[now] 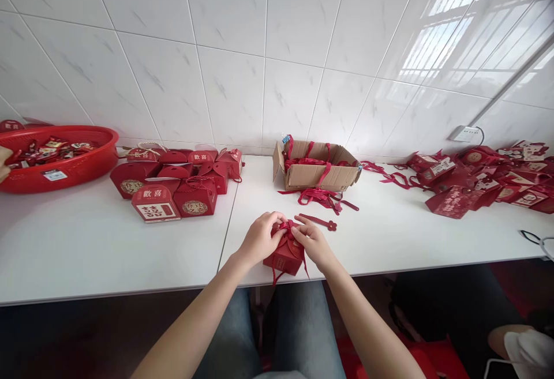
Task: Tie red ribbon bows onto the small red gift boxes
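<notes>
A small red gift box (283,259) stands at the table's front edge, straight ahead of me. A red ribbon (288,228) forms a bow on its top, with tails hanging down the sides. My left hand (265,233) pinches the ribbon from the left, thumb and fingers at the bow. From the other side my right hand (312,240) pinches the ribbon too, its index finger stretched partly forward. The fingers hide part of the knot. Just beyond the right hand lies a flat red strap (318,221) with a flower-shaped end.
An open cardboard carton (311,176) holding red ribbons stands by the wall, with loose ribbons (318,196) in front. Finished-looking red boxes (194,200) are grouped left, beside a red basket (56,180) of wrapped sweets. More red boxes (450,201) pile up right. A person's dark-clothed leg (450,304) shows at right.
</notes>
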Demonstrator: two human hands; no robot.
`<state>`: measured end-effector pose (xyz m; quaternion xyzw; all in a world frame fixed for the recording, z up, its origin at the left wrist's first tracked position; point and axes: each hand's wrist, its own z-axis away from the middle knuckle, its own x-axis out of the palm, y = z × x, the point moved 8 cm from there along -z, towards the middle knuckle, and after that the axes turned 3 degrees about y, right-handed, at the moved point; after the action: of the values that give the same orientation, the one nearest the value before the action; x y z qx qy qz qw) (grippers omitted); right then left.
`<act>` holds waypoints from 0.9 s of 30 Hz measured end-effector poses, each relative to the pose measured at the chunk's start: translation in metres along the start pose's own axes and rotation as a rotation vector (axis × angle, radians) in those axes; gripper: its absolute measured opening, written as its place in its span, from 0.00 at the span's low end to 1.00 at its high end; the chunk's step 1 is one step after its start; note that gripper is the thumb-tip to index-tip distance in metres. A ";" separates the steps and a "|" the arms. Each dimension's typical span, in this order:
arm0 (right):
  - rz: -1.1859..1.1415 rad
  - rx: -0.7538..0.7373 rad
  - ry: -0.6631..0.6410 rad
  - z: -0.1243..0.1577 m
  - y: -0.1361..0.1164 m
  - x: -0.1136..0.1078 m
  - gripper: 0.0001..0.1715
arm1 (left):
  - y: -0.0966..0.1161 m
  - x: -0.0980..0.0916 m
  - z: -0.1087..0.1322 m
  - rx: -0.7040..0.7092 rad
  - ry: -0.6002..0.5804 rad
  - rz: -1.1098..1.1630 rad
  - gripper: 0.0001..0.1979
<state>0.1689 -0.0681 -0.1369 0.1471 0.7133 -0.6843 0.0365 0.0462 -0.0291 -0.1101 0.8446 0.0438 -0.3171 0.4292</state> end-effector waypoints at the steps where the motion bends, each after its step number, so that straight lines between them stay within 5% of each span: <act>1: -0.021 0.007 -0.013 0.000 0.001 0.001 0.17 | 0.001 0.001 0.000 0.002 0.009 0.000 0.05; 9: -0.100 -0.007 0.086 0.000 0.011 0.003 0.21 | 0.003 -0.007 0.005 -0.030 0.211 -0.096 0.05; 15: -0.086 -0.006 0.181 0.007 0.011 0.003 0.19 | 0.008 -0.002 0.019 -0.025 0.064 -0.065 0.08; 27: -0.119 0.077 0.180 0.018 0.017 0.005 0.24 | -0.011 0.000 -0.001 -0.014 0.087 -0.013 0.08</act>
<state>0.1656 -0.0845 -0.1557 0.1666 0.6943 -0.6962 -0.0740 0.0430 -0.0212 -0.1170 0.8543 0.0700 -0.2826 0.4306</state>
